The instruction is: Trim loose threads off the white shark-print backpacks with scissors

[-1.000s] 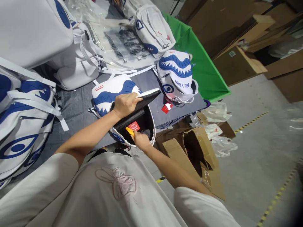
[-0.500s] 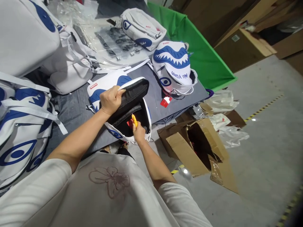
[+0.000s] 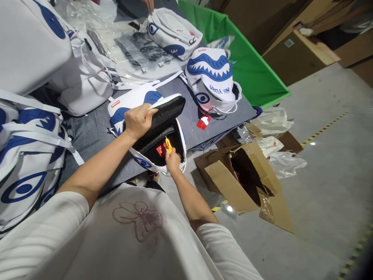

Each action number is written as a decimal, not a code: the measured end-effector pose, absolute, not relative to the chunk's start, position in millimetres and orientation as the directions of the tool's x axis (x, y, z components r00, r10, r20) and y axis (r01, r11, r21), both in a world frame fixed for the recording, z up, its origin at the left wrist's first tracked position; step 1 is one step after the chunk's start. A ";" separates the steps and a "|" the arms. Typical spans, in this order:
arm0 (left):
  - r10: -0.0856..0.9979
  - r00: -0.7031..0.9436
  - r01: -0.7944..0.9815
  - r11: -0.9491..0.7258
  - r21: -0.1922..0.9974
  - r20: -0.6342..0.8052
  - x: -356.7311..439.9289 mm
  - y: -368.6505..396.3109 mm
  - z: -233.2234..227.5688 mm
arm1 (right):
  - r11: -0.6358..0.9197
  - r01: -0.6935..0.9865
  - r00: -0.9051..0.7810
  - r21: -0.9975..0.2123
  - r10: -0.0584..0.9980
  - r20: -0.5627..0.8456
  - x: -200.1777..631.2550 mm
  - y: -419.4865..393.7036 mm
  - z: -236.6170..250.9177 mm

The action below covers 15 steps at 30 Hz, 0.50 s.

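Note:
A white backpack with a blue shark-mouth print (image 3: 132, 103) lies open at the near edge of the grey table (image 3: 93, 132). My left hand (image 3: 139, 121) grips its raised black-lined flap (image 3: 167, 111) and holds it up. My right hand (image 3: 172, 160) is at the bag's opening, closed on a small yellow tool (image 3: 168, 144) that points into the dark interior. A red tag (image 3: 161, 149) shows inside the bag, just beside the tool.
More shark-print backpacks stand at the left (image 3: 26, 155) and behind, one upright (image 3: 212, 79) with a red tag (image 3: 203, 122) by it. Clear plastic bags (image 3: 140, 50) lie at the back. An open cardboard box (image 3: 244, 179) sits on the floor right of the table; a green cloth (image 3: 247, 66) lies beyond.
My left hand has folded the flap further up and back. My right hand has lifted the yellow tool from low in the opening to point upright near the red tag.

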<state>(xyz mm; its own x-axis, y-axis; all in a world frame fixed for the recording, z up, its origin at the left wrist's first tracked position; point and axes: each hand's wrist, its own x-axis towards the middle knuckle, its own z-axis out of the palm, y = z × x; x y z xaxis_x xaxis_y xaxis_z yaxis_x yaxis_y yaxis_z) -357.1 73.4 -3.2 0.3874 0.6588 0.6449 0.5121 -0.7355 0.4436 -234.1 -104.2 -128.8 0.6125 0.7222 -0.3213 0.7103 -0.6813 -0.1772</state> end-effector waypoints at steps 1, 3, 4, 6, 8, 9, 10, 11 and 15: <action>0.650 0.403 0.502 -0.745 0.438 0.644 -357.1 72.9 -2.0 | -0.687 0.704 0.612 -0.181 0.716 -0.336 -233.6 -101.9 -123.1; 0.623 0.431 0.487 -0.770 0.414 0.653 -356.7 72.4 0.8 | -0.699 0.693 0.613 -0.177 0.701 -0.366 -231.1 -102.1 -102.6; 0.608 0.442 0.481 -0.781 0.398 0.659 -356.4 72.6 2.2 | -0.703 0.692 0.614 -0.166 0.694 -0.378 -229.1 -105.9 -88.3; 0.583 0.461 0.467 -0.800 0.376 0.669 -355.5 73.3 4.2 | -0.705 0.697 0.617 -0.133 0.684 -0.389 -223.9 -121.2 -55.7; 0.561 0.487 0.439 -0.820 0.367 0.669 -354.3 73.3 4.5 | -0.712 0.694 0.636 -0.109 0.677 -0.371 -218.0 -140.5 -27.4; 0.544 0.504 0.422 -0.833 0.359 0.670 -353.4 72.5 4.3 | -0.721 0.684 0.648 -0.110 0.671 -0.361 -215.0 -147.4 -18.3; 0.522 0.522 0.404 -0.848 0.343 0.675 -352.3 70.8 4.2 | -0.730 0.672 0.658 -0.124 0.666 -0.352 -212.1 -150.3 -13.7; 0.493 0.539 0.389 -0.865 0.318 0.683 -351.2 68.1 4.5 | -0.736 0.659 0.662 -0.153 0.665 -0.346 -209.1 -147.8 -14.0; 0.287 0.597 0.272 -0.951 0.148 0.749 -345.6 49.4 12.2 | -0.692 0.637 0.605 -0.341 0.722 -0.335 -198.3 -83.4 -46.2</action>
